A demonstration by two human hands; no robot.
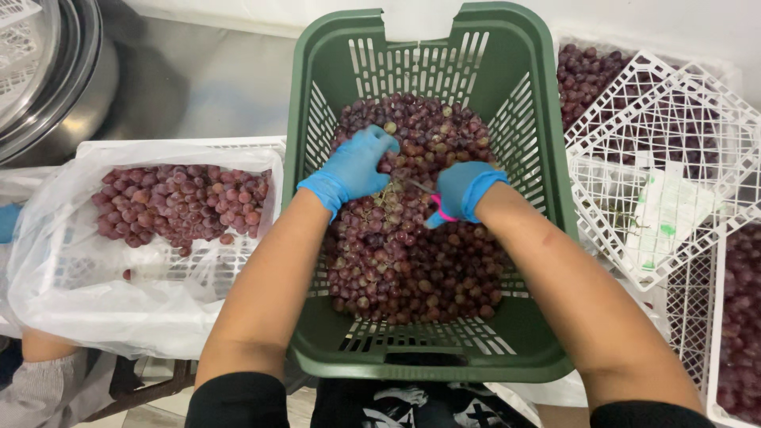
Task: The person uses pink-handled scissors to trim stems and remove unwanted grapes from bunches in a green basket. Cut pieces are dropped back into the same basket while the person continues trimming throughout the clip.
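While both arms are reaching down into the green plastic basket, the left hand, in a blue glove, is curling its fingers around a cluster of red grapes near the top of the heap, gripping the fruit at its stem. The right hand, also gloved in blue, is closing around a pair of pink-handled scissors, with the thin blades pointing left toward the pale stems lying between the two hands. The grapes are filling the floor of the slotted basket, which is sitting directly in front of the person.

To the left, a white crate lined with a clear plastic bag is holding a smaller pile of red grapes. To the right, an empty white lattice crate is lying tilted across other white crates, with more dark grapes showing beneath and beside it. A stack of steel bowls is sitting at the upper left on a metal surface. At the far left edge, a bit of another person's blue glove is showing.
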